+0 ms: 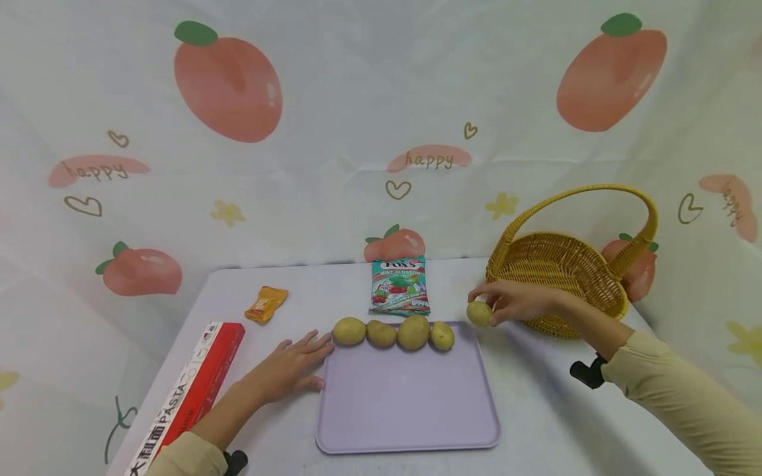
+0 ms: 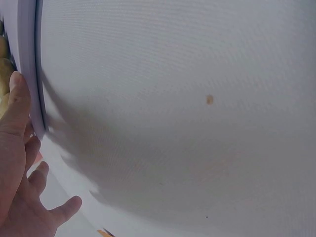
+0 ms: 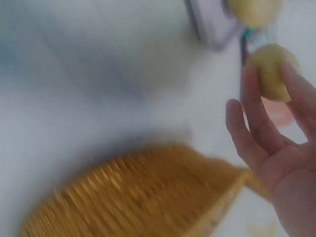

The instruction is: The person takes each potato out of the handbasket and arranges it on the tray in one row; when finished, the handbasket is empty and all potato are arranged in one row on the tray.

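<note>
In the head view my right hand [image 1: 518, 301] pinches a small potato [image 1: 479, 314] between thumb and fingers, just off the tray's back right corner and in front of the basket. The right wrist view shows that potato [image 3: 271, 71] at the fingertips. My left hand [image 1: 292, 367] lies with fingers spread at the left edge of the light purple tray [image 1: 405, 403], fingertips right at its rim. Along the tray's back edge sit several potatoes [image 1: 413, 332] in a row. Part of that row shows behind the left hand [image 2: 24, 163] in the left wrist view.
A yellow wicker basket [image 1: 556, 258] with a tall handle stands at the back right. Behind the tray lies a green candy bag [image 1: 399, 285]. An orange packet [image 1: 266, 304] and a long red and white pasta box [image 1: 190, 390] lie on the left. A patterned cloth hangs behind the table.
</note>
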